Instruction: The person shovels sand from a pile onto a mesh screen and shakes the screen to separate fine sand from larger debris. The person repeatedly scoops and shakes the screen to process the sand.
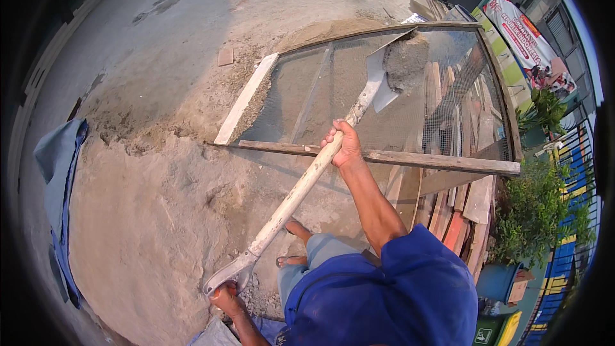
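Note:
A shovel with a pale, worn shaft (301,182) runs slantwise from the lower left up over a sieve. My left hand (227,298) is closed on its loop grip at the near end. Further up, my right hand (343,144) wraps round the shaft close to the blade. The metal blade (377,80) hangs over the mesh, with a clump of grey sand (407,63) at its tip. The sieve is a wooden frame (410,159) strung with wire mesh, and a pale board (246,99) forms its left end. Sand clings to the mesh along that board.
A broad heap of sand (141,218) spreads left of my feet. Stacked planks (458,211) lie under and beside the sieve's right part. A blue cloth (61,198) lies at the far left. Potted plants (532,218), a blue bucket (496,282) and a fence stand along the right.

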Available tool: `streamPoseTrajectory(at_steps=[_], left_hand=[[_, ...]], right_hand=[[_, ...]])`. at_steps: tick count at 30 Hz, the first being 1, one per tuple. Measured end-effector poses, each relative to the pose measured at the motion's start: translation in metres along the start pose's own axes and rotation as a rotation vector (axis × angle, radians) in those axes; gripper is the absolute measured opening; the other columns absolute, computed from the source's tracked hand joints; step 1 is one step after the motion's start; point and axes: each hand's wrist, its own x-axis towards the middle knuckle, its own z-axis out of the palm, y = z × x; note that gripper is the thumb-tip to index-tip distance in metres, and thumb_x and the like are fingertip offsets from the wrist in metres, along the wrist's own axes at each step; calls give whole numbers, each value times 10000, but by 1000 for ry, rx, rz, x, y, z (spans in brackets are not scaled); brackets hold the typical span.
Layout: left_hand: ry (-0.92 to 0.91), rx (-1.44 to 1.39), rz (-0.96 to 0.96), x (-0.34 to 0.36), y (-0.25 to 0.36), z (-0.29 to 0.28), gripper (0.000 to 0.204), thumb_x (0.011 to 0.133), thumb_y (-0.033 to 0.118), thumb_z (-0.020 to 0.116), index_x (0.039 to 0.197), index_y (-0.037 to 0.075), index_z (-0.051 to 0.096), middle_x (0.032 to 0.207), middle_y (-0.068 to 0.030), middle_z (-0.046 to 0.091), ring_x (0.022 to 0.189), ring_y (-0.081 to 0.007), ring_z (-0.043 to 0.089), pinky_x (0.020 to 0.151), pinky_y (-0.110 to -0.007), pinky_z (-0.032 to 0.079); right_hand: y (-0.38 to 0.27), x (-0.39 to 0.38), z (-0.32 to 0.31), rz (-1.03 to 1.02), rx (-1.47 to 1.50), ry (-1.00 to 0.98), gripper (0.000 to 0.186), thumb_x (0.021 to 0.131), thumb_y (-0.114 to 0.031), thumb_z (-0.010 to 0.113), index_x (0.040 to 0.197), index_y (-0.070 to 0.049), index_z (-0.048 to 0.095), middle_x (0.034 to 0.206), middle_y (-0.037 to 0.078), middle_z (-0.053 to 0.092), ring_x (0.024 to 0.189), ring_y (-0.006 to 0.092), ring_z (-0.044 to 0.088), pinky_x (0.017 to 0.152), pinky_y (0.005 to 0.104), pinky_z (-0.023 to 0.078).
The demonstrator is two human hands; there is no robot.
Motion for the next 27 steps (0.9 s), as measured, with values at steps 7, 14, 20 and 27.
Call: streamPoseTrajectory(at_steps=[7, 14, 20, 27], left_hand=[[-162, -133, 160, 40, 30, 60, 54, 778, 51, 568, 757, 37, 615, 699, -40, 601, 655, -143, 564, 659, -298, 454], [-29, -99, -51, 43, -5, -44, 113, 797, 143, 569, 723, 58, 580, 602, -19, 516, 602, -146, 524, 629, -300, 440], [361, -109, -277, -30, -62, -183, 121, 827, 219, 597, 820, 105, 554, 512, 6, 450, 417, -117, 436, 454, -271, 404], [900, -22, -736, -228, -115, -245, 51, 843, 105, 558, 805, 101, 524, 509, -1, 449, 363, -131, 430, 342, -278, 353]], right_hand=[[-79, -28, 57, -187, 99, -264, 172, 799, -134, 645, 882, -176, 501, 639, 8, 506, 526, 154, 511, 532, 372, 469], [22, -41, 75, 117, 39, -286, 198, 821, -177, 698, 854, -169, 503, 658, 23, 532, 559, 180, 538, 593, 418, 483], [181, -62, 52, 477, -123, -208, 168, 819, -158, 703, 880, -130, 549, 697, 48, 544, 637, 190, 561, 629, 418, 502], [370, -98, -94, 956, -461, 8, 249, 780, -157, 745, 894, -83, 536, 704, 73, 552, 636, 226, 584, 589, 433, 528]])
